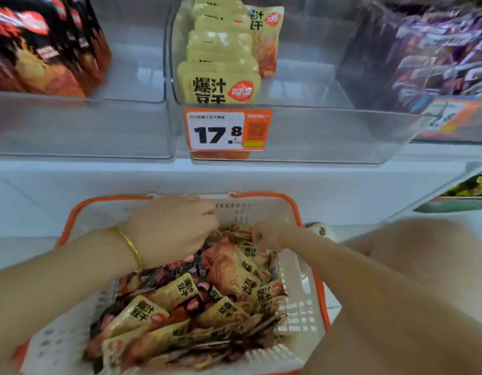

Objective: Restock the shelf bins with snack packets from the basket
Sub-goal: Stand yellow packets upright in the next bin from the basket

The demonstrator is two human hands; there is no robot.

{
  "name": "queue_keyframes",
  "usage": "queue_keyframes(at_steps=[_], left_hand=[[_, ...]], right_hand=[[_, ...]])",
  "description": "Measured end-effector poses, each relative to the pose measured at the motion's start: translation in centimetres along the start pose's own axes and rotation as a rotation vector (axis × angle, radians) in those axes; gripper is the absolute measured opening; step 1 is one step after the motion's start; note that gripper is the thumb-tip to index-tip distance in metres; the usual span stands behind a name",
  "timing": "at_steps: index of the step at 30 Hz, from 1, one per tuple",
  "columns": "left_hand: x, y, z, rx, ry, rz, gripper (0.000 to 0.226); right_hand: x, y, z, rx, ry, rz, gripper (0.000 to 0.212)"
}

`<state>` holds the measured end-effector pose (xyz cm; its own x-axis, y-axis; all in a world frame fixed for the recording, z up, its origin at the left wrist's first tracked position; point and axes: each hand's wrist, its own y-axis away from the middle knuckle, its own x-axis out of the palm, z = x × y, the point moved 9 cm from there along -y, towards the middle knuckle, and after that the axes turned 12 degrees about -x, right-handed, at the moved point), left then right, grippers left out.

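Observation:
A white basket (302, 309) with orange handles sits below the shelf, heaped with several yellow and dark snack packets (196, 301). My left hand (172, 226), a gold bangle on its wrist, reaches into the far end of the basket with curled fingers over the packets; what it holds is hidden. My right hand (269, 235) pinches the top edge of a yellow packet (248, 250) at the basket's far right. Above, the middle clear bin (315, 131) holds a row of upright yellow packets (220, 63) on its left side.
The left clear bin (72, 125) holds black and orange packets (44, 50). The right bin (451, 120) holds purple packets (437, 50). An orange price tag (227, 129) reading 17.8 hangs on the middle bin's front. My knee (424, 255) is at the right.

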<state>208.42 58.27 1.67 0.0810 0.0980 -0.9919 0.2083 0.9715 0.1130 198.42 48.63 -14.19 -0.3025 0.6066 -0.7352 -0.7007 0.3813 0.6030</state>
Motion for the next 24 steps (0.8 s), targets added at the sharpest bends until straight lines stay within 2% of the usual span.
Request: queue_keyframes(at_steps=[1, 2, 4, 6, 10, 13, 16, 18, 22, 24], left_hand=[[1.2, 0.1, 0.5, -0.038, 0.003, 0.073, 0.047], [2.0, 0.1, 0.5, -0.033, 0.001, 0.079, 0.056], [2.5, 0.0, 0.9, -0.023, -0.005, 0.061, 0.068], [1.8, -0.1, 1.0, -0.018, 0.015, 0.029, 0.071], [2.1, 0.1, 1.7, -0.042, 0.011, 0.034, 0.055], [2.3, 0.1, 2.4, -0.097, 0.018, 0.078, 0.034], [2.2, 0.0, 3.5, -0.2, 0.064, 0.11, 0.03], [2.1, -0.1, 4.1, -0.299, 0.147, 0.103, 0.035], [2.3, -0.3, 4.9, -0.562, 0.655, 0.15, 0.058], [2.3, -0.2, 4.9, -0.661, 0.885, 0.176, 0.049]], right_hand=[[1.5, -1.2, -0.4, -0.01, 0.036, 0.007, 0.01], [3.0, -2.3, -0.9, -0.012, 0.076, 0.024, 0.016], [5.7, -4.7, -1.6, -0.033, 0.192, 0.072, 0.03], [7.7, -6.4, -2.7, -0.031, 0.248, 0.072, 0.035], [7.5, -6.8, -2.8, 0.019, 0.16, 0.001, 0.037], [3.0, -4.4, -0.4, 0.04, 0.045, -0.095, 0.022], [-2.6, -1.5, 0.5, 0.069, -0.214, -0.235, 0.009], [-4.5, 0.8, 0.9, 0.095, -0.547, -0.262, 0.016], [-7.3, 5.9, 4.3, -0.05, -0.972, -0.261, 0.018], [-7.4, 7.7, 5.6, -0.105, -1.149, -0.262, 0.015]])
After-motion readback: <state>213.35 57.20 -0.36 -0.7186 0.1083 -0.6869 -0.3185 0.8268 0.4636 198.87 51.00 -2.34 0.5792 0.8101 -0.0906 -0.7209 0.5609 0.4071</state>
